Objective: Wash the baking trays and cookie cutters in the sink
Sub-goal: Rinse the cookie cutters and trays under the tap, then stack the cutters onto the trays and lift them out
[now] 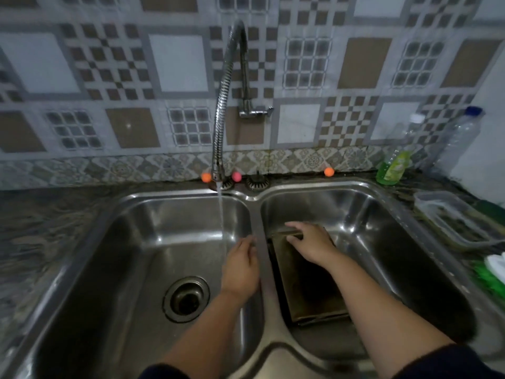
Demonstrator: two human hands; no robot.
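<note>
Head view: water runs from the tap [218, 170] into the left basin [131, 242] of the sink [254, 198]. The trays [308, 285], dark and seemingly stacked, lie in the right basin [382, 228]. The right hand [308, 242] curls its fingers over their far rim, gripping it. The left hand [240, 266] hangs by the divider, fingers relaxed, holding nothing. No cutters show. This looks like the start: taking up a tray. Next, it likely needs lifting across the divider under the stream, the left hand steadying it.

Left basin [136, 242] open; baking trays [308, 291] fill right.
</note>
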